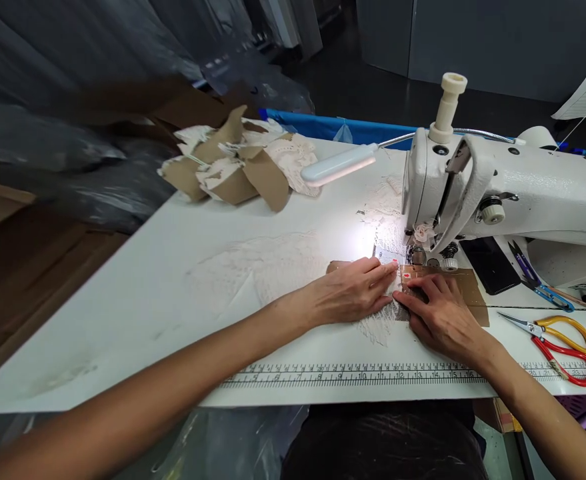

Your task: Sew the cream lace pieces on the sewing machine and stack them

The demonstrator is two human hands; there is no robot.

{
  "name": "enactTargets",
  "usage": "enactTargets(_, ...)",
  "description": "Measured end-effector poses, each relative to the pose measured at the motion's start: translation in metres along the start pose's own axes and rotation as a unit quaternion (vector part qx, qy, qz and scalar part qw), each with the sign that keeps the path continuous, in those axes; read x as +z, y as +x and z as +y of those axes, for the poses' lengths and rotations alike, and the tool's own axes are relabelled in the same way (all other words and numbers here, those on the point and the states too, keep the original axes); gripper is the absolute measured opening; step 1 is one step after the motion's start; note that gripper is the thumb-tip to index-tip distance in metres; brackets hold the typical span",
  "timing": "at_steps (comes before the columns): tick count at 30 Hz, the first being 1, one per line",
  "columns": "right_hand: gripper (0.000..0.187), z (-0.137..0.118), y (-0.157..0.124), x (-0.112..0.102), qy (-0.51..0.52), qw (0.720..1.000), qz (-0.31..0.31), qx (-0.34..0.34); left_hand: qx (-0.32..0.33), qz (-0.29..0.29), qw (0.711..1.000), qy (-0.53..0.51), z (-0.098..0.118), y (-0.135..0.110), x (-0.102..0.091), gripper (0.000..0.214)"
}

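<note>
A strip of white lace (377, 328) runs toward the needle area of a white sewing machine (473, 180), under the lit presser foot (415, 255). My left hand (355, 290) lies on the lace with its fingers stretched toward the foot. To its right, my right hand (440, 313) rests with bent, spread fingers on a brown board (475, 300) with a small red mark. Its thumb reaches to the lace edge, close to the left fingertips. What lies beneath both palms is hidden.
Brown card pieces (267, 177) bundled with white lace sit at the back left. A lamp (340, 165) reaches over the table. Scissors (560, 340), a phone (490, 265) and blue-handled snips (543, 283) lie right. A printed ruler (323, 377) follows the front edge.
</note>
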State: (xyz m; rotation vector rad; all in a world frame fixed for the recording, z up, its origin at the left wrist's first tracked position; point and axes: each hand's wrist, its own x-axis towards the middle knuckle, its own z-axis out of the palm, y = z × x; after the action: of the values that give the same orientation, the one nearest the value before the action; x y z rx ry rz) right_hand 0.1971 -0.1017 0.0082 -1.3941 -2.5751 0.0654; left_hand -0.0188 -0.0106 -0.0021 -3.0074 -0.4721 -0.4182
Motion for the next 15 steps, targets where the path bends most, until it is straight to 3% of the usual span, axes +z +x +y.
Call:
enactTargets(4, 0.037, 0.001, 0.001, 0.0, -0.019, 1.0, 0.001, -0.005, 0.053, -0.039, 0.995, 0.077, 0.004, 0.004, -0.005, 0.028)
enactTargets(9, 0.036, 0.007, 0.005, -0.001, -0.047, 0.998, 0.01, 0.027, 0.004, -0.052, 0.993, 0.105, 0.003, 0.022, -0.011, 0.035)
enactTargets(15, 0.039, 0.008, 0.005, 0.006, -0.037, 0.997, 0.025, 0.067, -0.04, -0.015, 0.999, 0.03, -0.002, 0.024, -0.012, 0.039)
